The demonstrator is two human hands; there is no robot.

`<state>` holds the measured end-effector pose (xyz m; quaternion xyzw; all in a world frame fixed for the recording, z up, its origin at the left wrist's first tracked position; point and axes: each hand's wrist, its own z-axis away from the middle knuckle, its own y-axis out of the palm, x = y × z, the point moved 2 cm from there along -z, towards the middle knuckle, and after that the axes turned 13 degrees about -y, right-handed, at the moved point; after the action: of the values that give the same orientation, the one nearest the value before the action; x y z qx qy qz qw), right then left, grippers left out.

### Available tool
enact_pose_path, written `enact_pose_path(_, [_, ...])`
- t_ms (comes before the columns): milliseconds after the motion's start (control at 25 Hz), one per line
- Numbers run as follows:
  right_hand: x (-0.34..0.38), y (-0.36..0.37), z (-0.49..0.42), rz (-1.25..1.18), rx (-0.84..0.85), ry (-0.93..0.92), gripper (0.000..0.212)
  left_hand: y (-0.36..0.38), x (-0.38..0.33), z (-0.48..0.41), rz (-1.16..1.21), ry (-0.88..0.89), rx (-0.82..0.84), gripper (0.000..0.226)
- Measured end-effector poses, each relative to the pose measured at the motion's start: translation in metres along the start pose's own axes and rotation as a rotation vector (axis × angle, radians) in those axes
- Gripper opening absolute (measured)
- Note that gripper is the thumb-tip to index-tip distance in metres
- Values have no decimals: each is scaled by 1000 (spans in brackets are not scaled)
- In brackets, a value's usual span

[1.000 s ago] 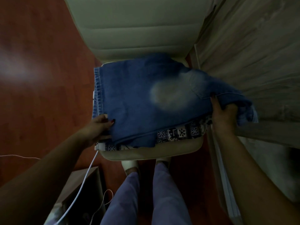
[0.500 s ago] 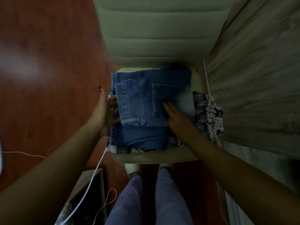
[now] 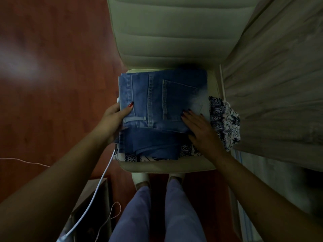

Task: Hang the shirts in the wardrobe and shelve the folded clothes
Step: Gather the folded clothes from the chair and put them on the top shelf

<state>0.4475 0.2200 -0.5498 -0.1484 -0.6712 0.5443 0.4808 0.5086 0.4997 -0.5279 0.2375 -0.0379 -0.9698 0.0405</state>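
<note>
Folded blue jeans [image 3: 157,102] lie on the seat of a cream chair [image 3: 167,166], back pocket up. Under them is a white cloth with a dark blue pattern [image 3: 223,119], sticking out to the right and along the front edge. My left hand [image 3: 115,117] grips the jeans' left edge, thumb on top and fingers underneath. My right hand [image 3: 199,130] rests flat on the jeans' right front part, fingers spread.
The chair's padded backrest [image 3: 174,32] rises behind the stack. A grey wood-grain panel [image 3: 279,84] stands close on the right. Red-brown wooden floor [image 3: 52,84] lies to the left. A white cable [image 3: 103,173] hangs by the seat's left corner over a dark box [image 3: 94,206]. My legs [image 3: 157,215] stand in front.
A second ago both hands held the jeans spread wide over the seat. The jeans are now folded into a compact stack, my left hand at its left edge, my right hand pressing on top.
</note>
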Motion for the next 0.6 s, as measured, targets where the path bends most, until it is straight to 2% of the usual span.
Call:
enact_pose_path(80, [-1,5,8,-58,58,-15,58,-13,11,-2,-169,-25,-96,6])
enact_pose_path(120, [-4,5,10,-90,31,43,60,-18,16,-7,-230,-33,-148,10])
enact_pose_path(240, [-19,-5,11,-116,-310,413,51,-23,19,-19,-334,15,-297,21])
enact_pose_path(320, [-27,-7,12,-314,-447,675,54,-20,18,-23,-328,77,-363,41])
enact_pose_path(400, [-31,-4,10,-591,-402,816,54,-15,18,-27,-245,62,-338,56])
enact_pose_path(480, [-32,-5,8,-714,-316,884,48,-12,16,-32,-229,-1,-350,73])
enact_pose_path(600, [-36,-11,7,-848,-314,935,50,-19,12,-44,-398,-70,-497,104])
